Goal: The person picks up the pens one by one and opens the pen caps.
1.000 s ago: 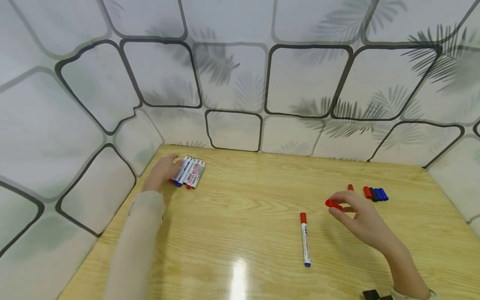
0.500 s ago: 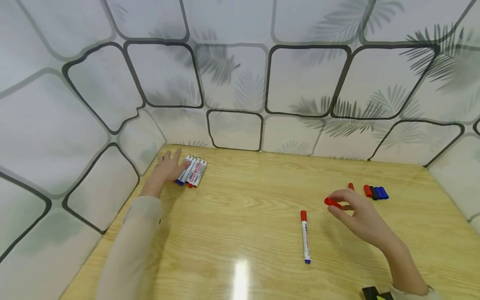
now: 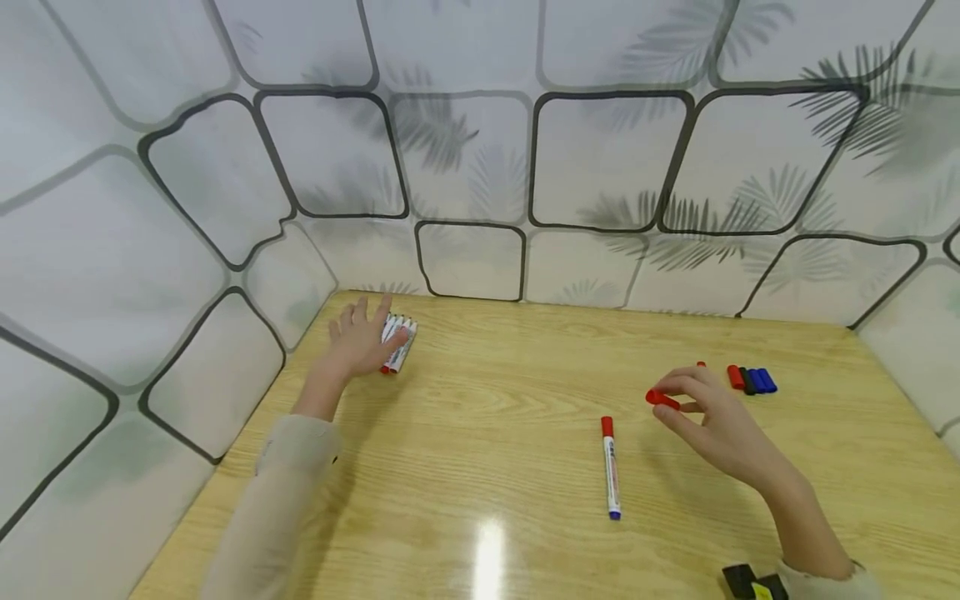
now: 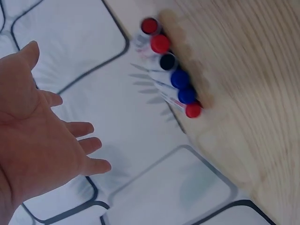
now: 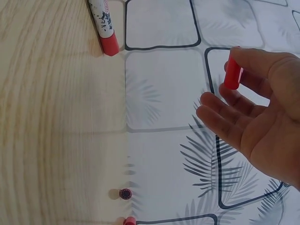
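My left hand (image 3: pixel 358 343), fingers spread, hovers over a row of white markers (image 3: pixel 402 353) at the far left of the table. It covers part of the row. In the left wrist view, the markers' ends (image 4: pixel 180 78) show red, blue and black, and the hand's palm holds nothing. My right hand (image 3: pixel 723 429) pinches a red marker cap (image 5: pixel 232 75) between thumb and index finger, above the table; its other fingers are loosely bent. Left of that hand lies a single marker (image 3: pixel 611 475) with a red cap on one end and a blue tip at the other.
Beyond my right hand a red cap (image 3: pixel 735 377), a black cap (image 3: pixel 747 381) and blue caps (image 3: pixel 762 381) lie side by side. Another red cap (image 3: pixel 701 364) is mostly hidden behind the hand. A patterned wall covering (image 3: pixel 472 258) borders the wooden table (image 3: pixel 480 417) at the back and sides.
My left hand has shifted right across the marker row, its fingers spreading, and now hides more markers. My right hand keeps the red cap pinched and has barely moved.
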{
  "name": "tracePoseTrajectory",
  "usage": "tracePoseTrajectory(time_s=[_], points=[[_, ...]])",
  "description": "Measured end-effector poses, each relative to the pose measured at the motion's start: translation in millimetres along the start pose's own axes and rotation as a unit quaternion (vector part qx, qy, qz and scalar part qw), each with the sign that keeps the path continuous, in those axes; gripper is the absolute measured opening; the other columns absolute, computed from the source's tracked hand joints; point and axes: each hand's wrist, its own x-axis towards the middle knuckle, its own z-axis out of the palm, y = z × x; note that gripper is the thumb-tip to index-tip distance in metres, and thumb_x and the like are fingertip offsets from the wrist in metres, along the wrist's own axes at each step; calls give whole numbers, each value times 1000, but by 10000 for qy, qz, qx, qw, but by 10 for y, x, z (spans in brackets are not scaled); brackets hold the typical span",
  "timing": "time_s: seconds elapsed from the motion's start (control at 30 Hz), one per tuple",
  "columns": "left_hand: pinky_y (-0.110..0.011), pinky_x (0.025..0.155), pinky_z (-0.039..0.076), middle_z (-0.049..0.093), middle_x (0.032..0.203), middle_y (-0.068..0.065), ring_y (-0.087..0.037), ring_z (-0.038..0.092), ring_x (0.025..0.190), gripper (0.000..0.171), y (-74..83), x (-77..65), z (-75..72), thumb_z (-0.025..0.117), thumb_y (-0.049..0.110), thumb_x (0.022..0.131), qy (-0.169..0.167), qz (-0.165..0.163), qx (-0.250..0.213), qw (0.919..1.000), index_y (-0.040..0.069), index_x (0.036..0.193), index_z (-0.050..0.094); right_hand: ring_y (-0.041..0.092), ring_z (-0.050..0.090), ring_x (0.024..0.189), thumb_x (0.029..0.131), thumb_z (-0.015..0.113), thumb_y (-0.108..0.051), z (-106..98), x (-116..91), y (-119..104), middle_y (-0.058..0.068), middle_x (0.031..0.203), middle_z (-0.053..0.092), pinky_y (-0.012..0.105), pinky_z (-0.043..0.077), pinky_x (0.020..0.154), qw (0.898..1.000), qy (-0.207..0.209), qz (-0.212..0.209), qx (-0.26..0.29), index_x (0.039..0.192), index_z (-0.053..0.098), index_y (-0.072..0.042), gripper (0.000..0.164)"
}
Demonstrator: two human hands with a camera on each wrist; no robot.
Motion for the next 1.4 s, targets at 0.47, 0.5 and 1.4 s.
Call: tracePoseTrajectory(time_s=[0.47, 0.5, 1.4], points=[[-72, 112, 8, 8, 161, -30, -53, 7, 145, 77, 606, -373, 166, 46, 53, 102, 507, 745, -520, 9946, 16, 161, 14, 9, 51, 96, 91, 71, -6, -59, -17, 1, 0, 103, 55, 28, 55, 78, 9999, 49, 109, -100, 108, 69, -12, 17], [-72, 112, 10, 9, 161, -29, -53, 9, 145, 76, 641, -385, 188, 46, 53, 102, 510, 803, -573, 9938, 16, 161, 14, 9, 52, 96, 92, 71, -7, -63, -18, 0, -1, 102, 55, 28, 55, 78, 9998, 50, 119, -122, 108, 69, -12, 17], [-58, 81, 52, 34, 153, -24, -44, 48, 128, 68, 1134, -598, 475, 37, 54, 104, 362, 1250, -1298, 9830, 19, 160, 18, 9, 65, 93, 93, 69, -8, -141, -57, 28, 4, 105, 68, 25, 54, 78, 9996, 1, 290, 11, 115, 66, -5, 22]])
